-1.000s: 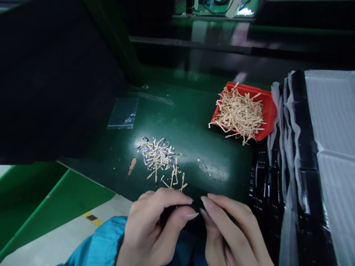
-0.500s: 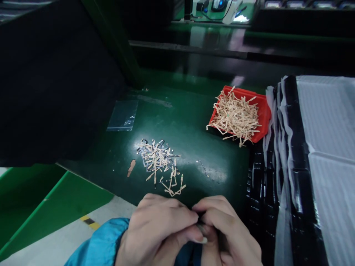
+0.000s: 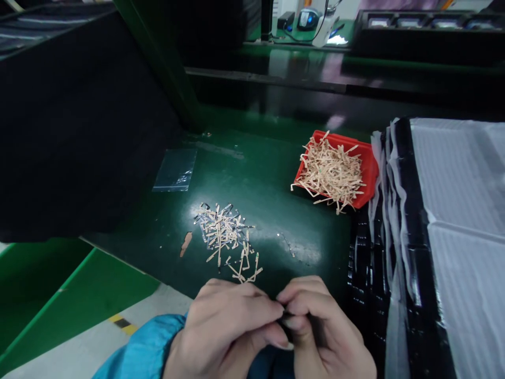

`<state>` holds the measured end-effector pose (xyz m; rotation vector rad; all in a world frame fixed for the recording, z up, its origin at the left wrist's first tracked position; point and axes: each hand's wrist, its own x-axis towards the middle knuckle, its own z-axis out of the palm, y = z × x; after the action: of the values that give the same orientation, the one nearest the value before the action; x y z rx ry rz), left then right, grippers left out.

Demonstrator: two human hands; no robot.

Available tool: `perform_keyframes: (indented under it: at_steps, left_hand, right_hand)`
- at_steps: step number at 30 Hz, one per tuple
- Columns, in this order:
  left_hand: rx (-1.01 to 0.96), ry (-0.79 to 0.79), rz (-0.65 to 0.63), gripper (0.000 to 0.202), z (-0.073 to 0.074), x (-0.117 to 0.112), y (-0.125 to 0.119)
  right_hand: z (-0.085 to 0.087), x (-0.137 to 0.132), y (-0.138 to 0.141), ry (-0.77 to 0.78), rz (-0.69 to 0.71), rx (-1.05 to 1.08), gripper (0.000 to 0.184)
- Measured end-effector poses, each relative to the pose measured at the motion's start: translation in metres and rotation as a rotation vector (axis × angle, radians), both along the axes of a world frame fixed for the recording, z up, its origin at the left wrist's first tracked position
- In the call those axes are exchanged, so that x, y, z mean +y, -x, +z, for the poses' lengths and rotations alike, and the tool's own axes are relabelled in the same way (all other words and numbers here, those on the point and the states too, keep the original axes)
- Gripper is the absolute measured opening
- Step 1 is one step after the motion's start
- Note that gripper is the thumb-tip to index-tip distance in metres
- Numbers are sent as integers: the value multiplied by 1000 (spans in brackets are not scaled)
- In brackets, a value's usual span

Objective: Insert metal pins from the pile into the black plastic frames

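My left hand (image 3: 232, 326) and my right hand (image 3: 323, 326) meet at the front of the green table, fingertips close together. Both are pinched closed around something small and dark, mostly hidden by the fingers. Just beyond my left hand lies a loose pile of thin strips (image 3: 223, 229), some beige, some bluish and shiny. A few bent beige strips (image 3: 245, 268) trail from the pile towards me. One thin dark strip (image 3: 287, 243) rests alone on the table, right of the pile.
A red bin (image 3: 369, 168) heaped with beige strips (image 3: 331, 171) stands at the back right. Beside it are stacked black trays with white sheets (image 3: 465, 173). A clear zip bag (image 3: 175, 169) and a brown scrap (image 3: 185, 244) lie to the left. Dark cloth (image 3: 79, 137) hangs at far left.
The view has tilted up slightly, so the table's things sit a little lower. My right thumb has shifted against the fingers; both hands stay pinched together.
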<state>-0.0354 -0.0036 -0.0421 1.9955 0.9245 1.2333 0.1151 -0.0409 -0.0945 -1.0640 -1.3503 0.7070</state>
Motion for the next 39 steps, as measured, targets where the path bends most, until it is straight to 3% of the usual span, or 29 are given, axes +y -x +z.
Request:
perform_keyframes:
  at_steps: [4,9,16,25,31,34,37,39]
  left_hand:
    - [-30,-20,-7,15,-5,-4,-1]
    - [-31,-47,-16,18,-8,-2,10]
    - [0,-59,-142,14,4,5,21]
    - [-115,56,-150,12,-3,-1,19]
    - [-127,128,-215,15,0,6,19]
    - [-42,140,-246,17,-2,3,22]
    - [154,126,-234,17,-1,2,34]
    - [298,97,-178,21,5,18,44]
  right_hand:
    - [0,3,-3,-134,-156,-40,28]
    - [0,0,-11,-8,-93,-97,6]
    - [3,-1,-16,-89,-58,-153,10]
    - [4,1,-10,-184,-129,-109,6]
    - [8,5,-24,-236,-114,-275,9]
    - [7,6,-24,-296,-84,-398,12]
    - [2,5,-7,-196,-286,-304,26]
    - [-3,6,8,-137,-356,-218,27]
